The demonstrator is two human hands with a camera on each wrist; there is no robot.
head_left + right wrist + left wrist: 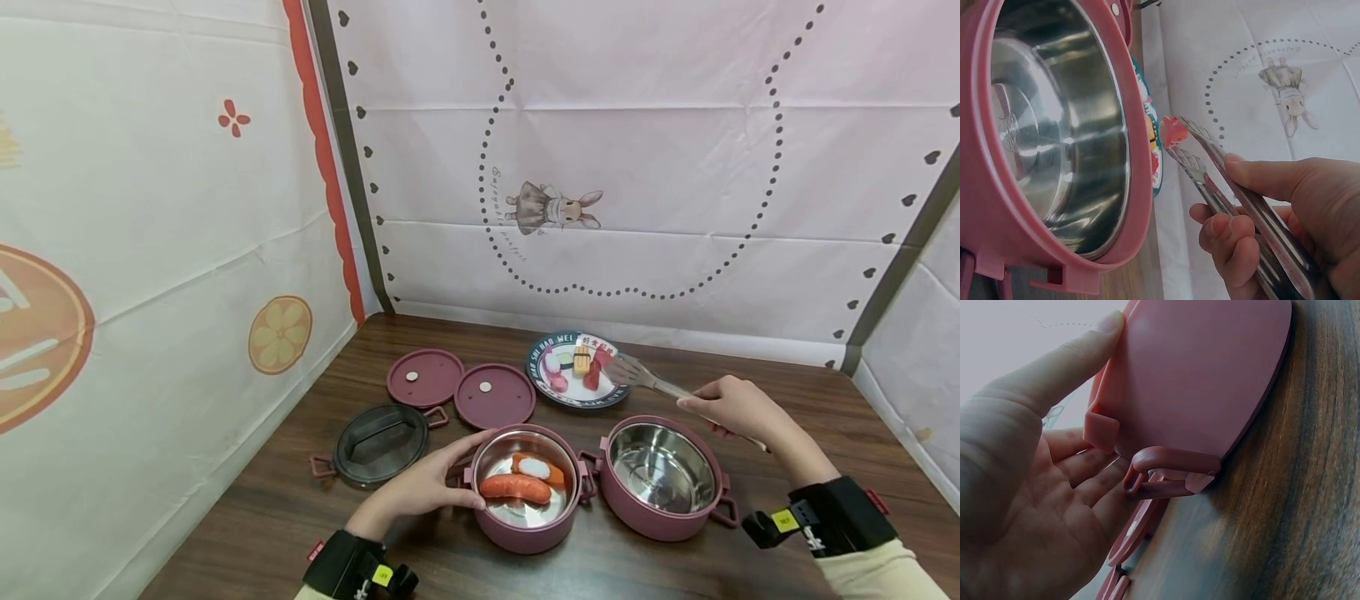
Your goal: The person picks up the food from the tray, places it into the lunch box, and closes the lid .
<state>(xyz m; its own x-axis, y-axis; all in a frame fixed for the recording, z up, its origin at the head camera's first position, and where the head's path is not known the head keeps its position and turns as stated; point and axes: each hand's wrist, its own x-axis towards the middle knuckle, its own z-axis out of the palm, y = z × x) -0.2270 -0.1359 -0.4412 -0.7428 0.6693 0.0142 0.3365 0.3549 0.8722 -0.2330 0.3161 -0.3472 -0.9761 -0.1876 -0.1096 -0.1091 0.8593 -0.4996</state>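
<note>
Right hand (738, 408) squeezes tongs (654, 382), pinching a red piece (1173, 132) over the plate (542, 385) at 12 o'clock; left hand (423, 487) cups the filled pot (525, 537) w/ straight fingers (steadying). Squeeze evenly, lift slow

Left hand (426, 487) open, fingers straight and thumb spread, right hand (738, 408) curled in a pinching grip, forearm extended
</note>
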